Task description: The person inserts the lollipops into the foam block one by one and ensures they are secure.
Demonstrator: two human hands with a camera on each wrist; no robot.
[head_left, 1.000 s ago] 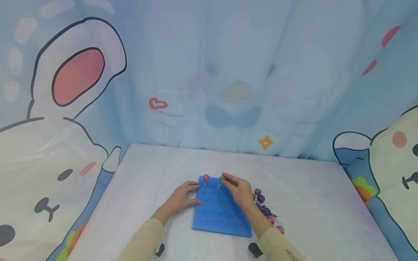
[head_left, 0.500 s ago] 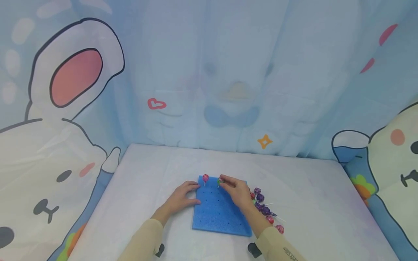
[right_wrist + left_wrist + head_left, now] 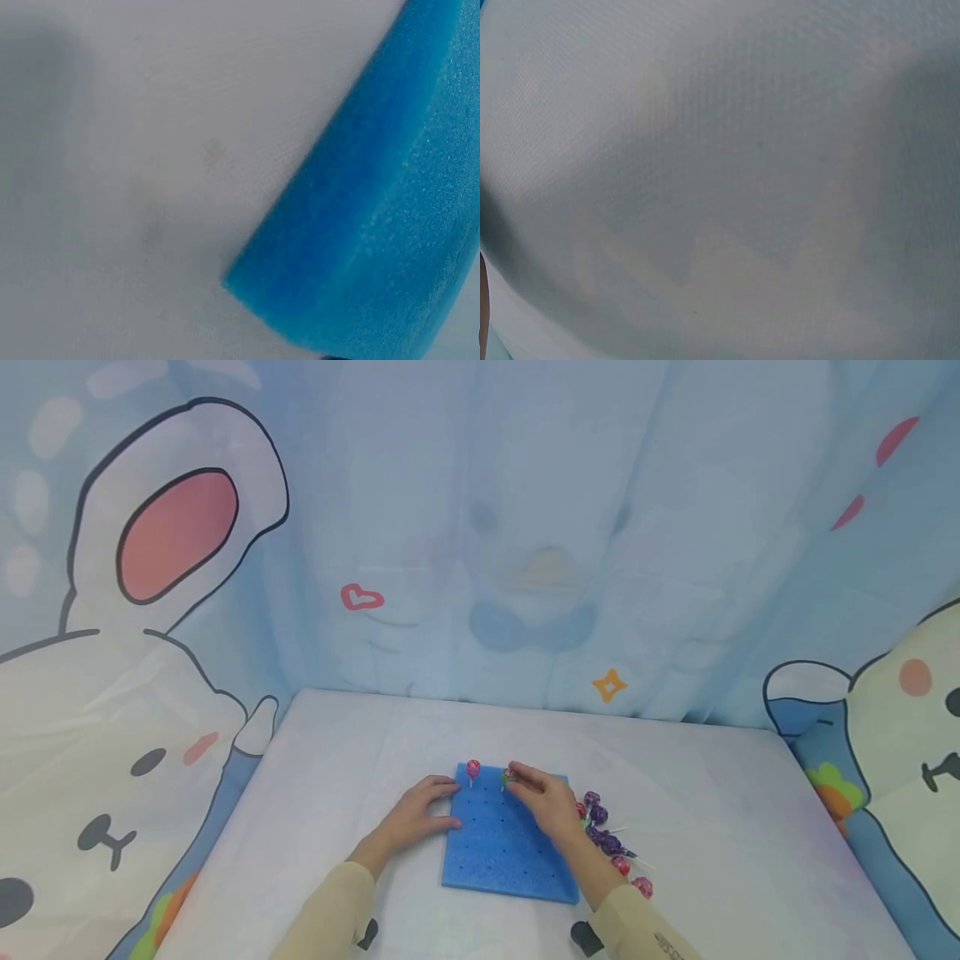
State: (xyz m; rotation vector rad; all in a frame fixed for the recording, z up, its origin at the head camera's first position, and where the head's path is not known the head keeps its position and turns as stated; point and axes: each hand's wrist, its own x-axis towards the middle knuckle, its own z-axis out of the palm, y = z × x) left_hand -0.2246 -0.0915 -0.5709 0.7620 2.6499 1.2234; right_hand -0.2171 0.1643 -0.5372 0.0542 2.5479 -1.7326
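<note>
Pale worktop, cartoon curtain behind | green-wrapped lollipop sits lower over the blue foam board than a second ago, less stick showing: probably seating | my right hand pinches its head between thumb and fingers | my left hand rests unclenched at the near-left edge
</note>
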